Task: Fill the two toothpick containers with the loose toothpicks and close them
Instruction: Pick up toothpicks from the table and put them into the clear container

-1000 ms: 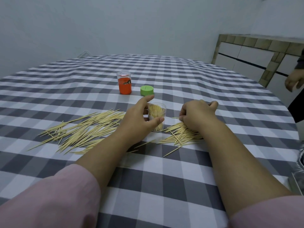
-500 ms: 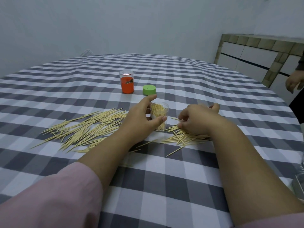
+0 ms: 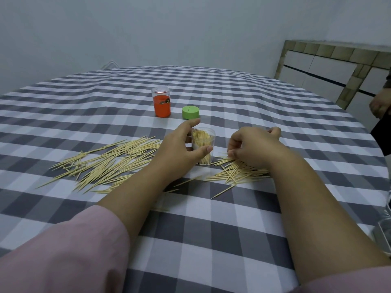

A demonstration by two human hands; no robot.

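Note:
A clear toothpick container, open at the top and partly filled with toothpicks, stands upright on the checked tablecloth. My left hand grips it from the left, thumb across its front. My right hand hovers over the right pile of loose toothpicks, its fingertips pinching a few of them. A larger pile of loose toothpicks lies to the left. Farther back stand an orange container with a clear top and a green lid lying beside it.
The round table is covered by a grey and white checked cloth. Another person's hand shows at the right edge, beside a tiled counter. A clear object sits at the table's right rim.
My right hand has lifted slightly off the right pile and drawn its fingertips together on some toothpicks. My left hand keeps hold of the clear container.

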